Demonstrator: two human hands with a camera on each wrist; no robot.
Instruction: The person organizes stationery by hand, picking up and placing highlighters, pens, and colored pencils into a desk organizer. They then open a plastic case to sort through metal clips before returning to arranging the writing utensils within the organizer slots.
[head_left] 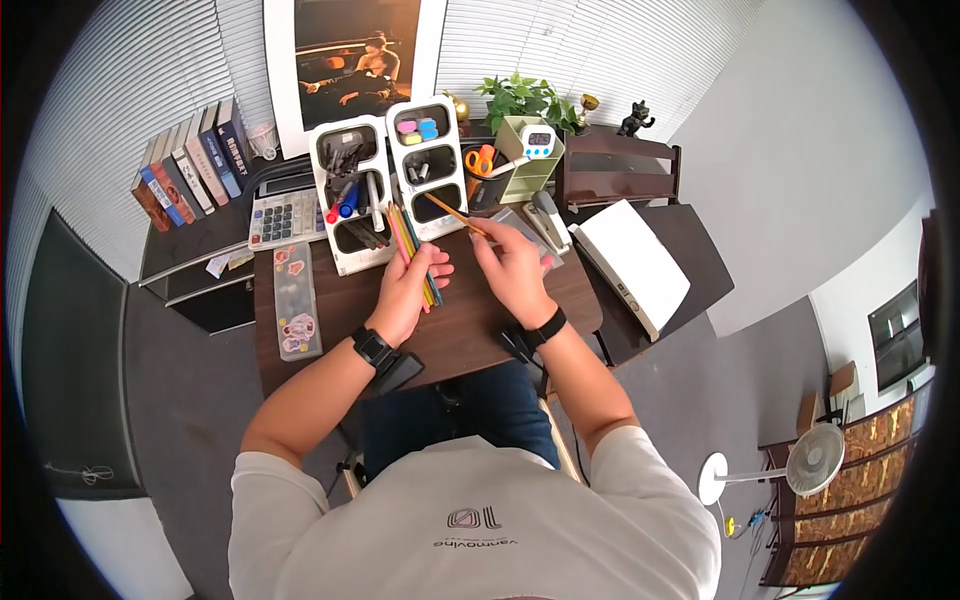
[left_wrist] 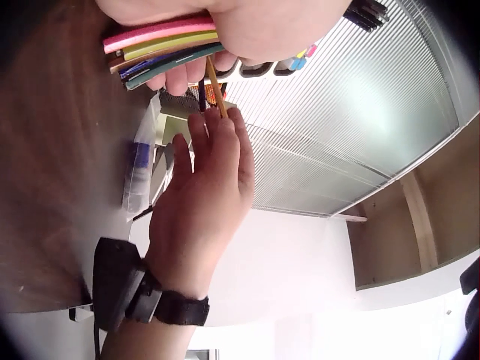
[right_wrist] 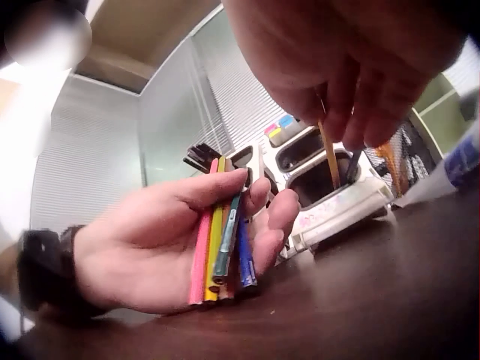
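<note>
A bundle of several coloured pencils [right_wrist: 217, 247], pink, yellow, teal and blue among them, lies in my left hand [head_left: 402, 290], held under the thumb. My right hand [head_left: 515, 272] pinches an orange-yellow pencil [head_left: 452, 212], its far end over the lowest compartment of the right white organizer [head_left: 440, 225]. In the right wrist view that pencil [right_wrist: 328, 154] slants down into the compartment, beside a dark stick-like item. The left white organizer [head_left: 350, 262] holds markers, dark pens and other dark items; erasers or small coloured blocks sit in the right one's top compartment.
A sticker-covered case [head_left: 296, 310] and a calculator or keypad [head_left: 285, 218] are at the left. Behind the right hand stand a mesh cup with orange scissors [head_left: 480, 160], a green holder [head_left: 525, 180] and a stapler [head_left: 548, 220]. A white box [head_left: 632, 268] lies farther right.
</note>
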